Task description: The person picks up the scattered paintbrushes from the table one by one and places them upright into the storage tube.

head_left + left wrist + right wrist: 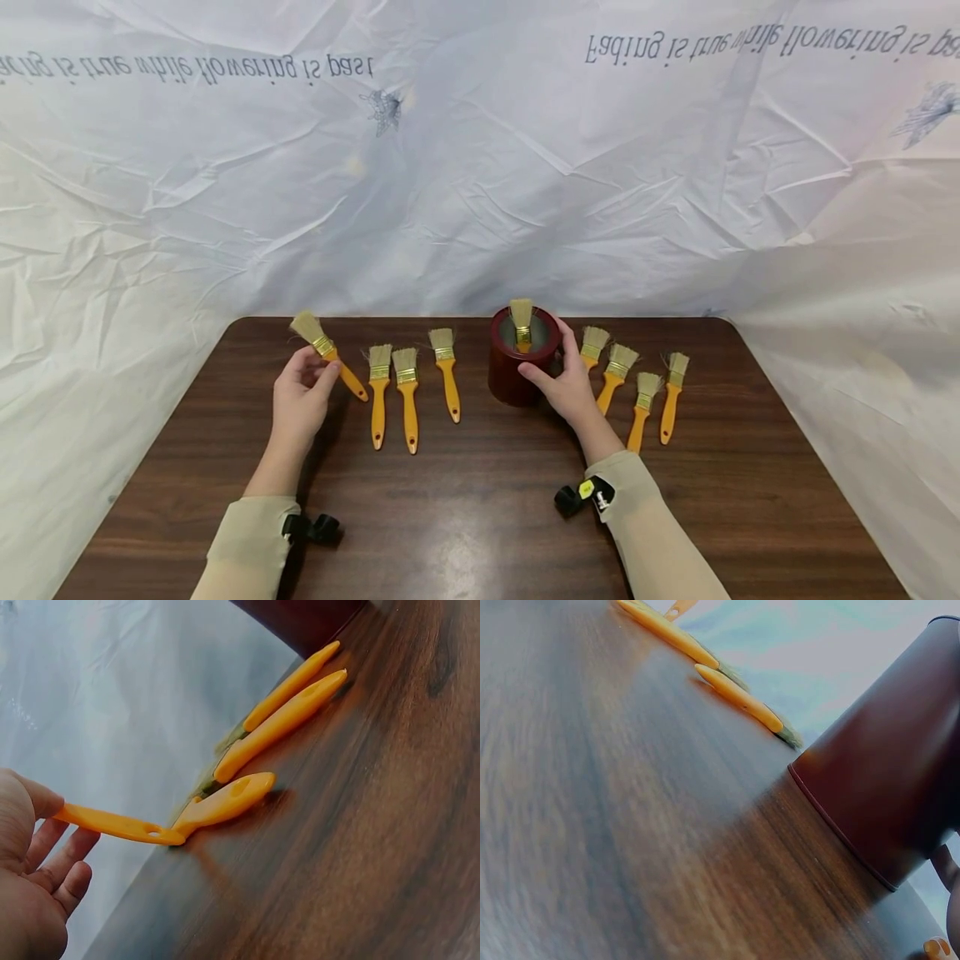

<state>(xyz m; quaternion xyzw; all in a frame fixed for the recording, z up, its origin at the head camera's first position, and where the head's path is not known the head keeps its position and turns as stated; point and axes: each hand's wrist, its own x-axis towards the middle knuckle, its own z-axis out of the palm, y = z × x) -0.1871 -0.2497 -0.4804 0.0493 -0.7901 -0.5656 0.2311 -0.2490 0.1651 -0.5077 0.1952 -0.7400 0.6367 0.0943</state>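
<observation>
My left hand (300,404) pinches a paintbrush (349,381) with a yellow-orange handle, at the upper handle near the gold ferrule. Its pale bristles point up and away to the left, and the handle end slants down to the right. In the left wrist view that handle (112,823) overlaps the end of a lying brush. My right hand (567,385) grips a dark red cup (510,379) from its right side, thumb toward the front near the rim. Inside the cup stands another paintbrush (522,315), bristles up. The right wrist view shows the cup's side (885,772) and lower edge.
Left of the cup, three paintbrushes lie on the dark wooden table (465,517), among them one nearest the cup (448,379). Several more lie to its right, the outermost brush (672,404) apart from the others. A white printed sheet (450,183) hangs behind the table.
</observation>
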